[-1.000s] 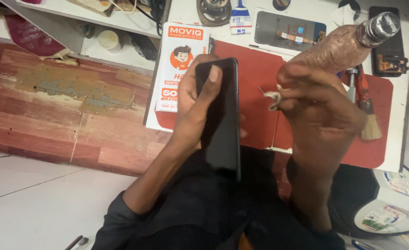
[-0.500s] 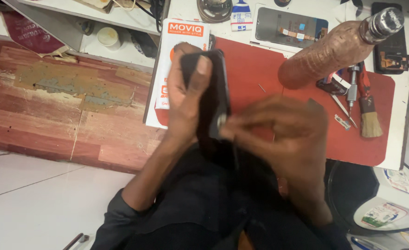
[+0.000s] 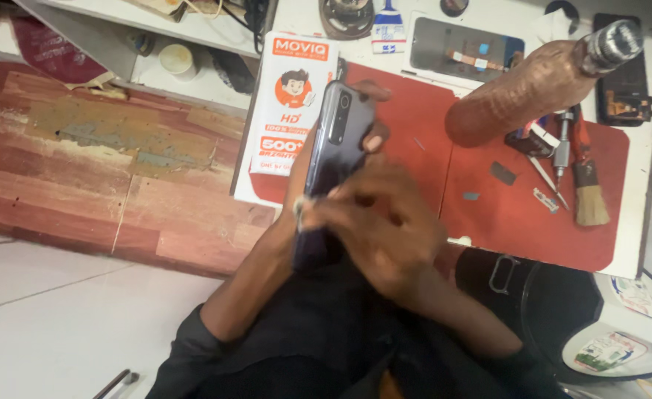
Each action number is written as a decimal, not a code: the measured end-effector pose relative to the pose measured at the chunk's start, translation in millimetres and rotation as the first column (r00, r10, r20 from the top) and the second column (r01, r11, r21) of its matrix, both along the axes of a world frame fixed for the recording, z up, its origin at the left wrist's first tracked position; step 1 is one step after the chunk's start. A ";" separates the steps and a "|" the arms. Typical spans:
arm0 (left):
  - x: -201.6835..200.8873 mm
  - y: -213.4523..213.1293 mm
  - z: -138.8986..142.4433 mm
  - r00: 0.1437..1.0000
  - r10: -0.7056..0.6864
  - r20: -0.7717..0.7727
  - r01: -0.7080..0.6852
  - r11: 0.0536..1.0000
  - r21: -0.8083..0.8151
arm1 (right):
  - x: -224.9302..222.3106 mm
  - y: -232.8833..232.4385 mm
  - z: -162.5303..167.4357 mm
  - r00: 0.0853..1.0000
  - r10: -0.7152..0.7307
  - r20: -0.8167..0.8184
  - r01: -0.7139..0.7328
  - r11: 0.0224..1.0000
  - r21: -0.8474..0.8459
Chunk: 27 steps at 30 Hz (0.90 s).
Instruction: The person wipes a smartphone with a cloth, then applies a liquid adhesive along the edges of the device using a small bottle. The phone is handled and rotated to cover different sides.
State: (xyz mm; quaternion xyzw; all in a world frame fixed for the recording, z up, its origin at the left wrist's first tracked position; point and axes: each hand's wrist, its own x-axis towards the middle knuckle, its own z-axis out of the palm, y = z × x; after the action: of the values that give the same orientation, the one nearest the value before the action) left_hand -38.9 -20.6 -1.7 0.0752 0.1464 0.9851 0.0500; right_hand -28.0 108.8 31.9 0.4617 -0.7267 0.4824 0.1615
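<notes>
My left hand (image 3: 363, 133) grips a dark smartphone (image 3: 333, 148) from behind, its back with the camera strip turned up toward me. My right hand (image 3: 378, 222) lies over the phone's lower half, fingertips pinching something small and white (image 3: 302, 207) against its left edge. Both hands hover above the near edge of a red work mat (image 3: 503, 214) on a white bench.
A white and orange printed box (image 3: 282, 111) lies left of the mat. A brown bottle with a metal cap (image 3: 533, 89), a brush (image 3: 588, 192), a screwdriver and tweezers sit at the right. An opened phone (image 3: 466, 48) lies at the back. Wooden panelling lies at the left.
The phone has turned from screen side to back side up. My right hand came down from beside the bottle onto the phone's lower half.
</notes>
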 end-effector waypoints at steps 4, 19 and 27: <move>5.1 -0.1 10.5 0.995 -0.043 0.093 0.028 0.987 0.156 | -24.4 -4.1 -5.8 0.965 -0.228 -0.127 0.234 0.972 0.029; 12.1 -0.4 -1.0 0.981 -0.174 -0.091 0.193 0.935 0.296 | -30.0 -2.8 7.0 0.964 -0.168 -0.204 0.183 0.981 0.060; 13.8 4.2 13.1 0.977 -0.132 -0.169 0.154 0.981 0.121 | -12.5 3.4 9.1 0.970 -0.143 -0.195 0.168 0.979 0.119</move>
State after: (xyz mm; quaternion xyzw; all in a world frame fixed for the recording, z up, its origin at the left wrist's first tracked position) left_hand -25.1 -16.4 11.5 0.1676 0.0780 0.9773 0.1037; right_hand -40.5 112.2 41.0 0.4557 -0.7734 0.3732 0.2344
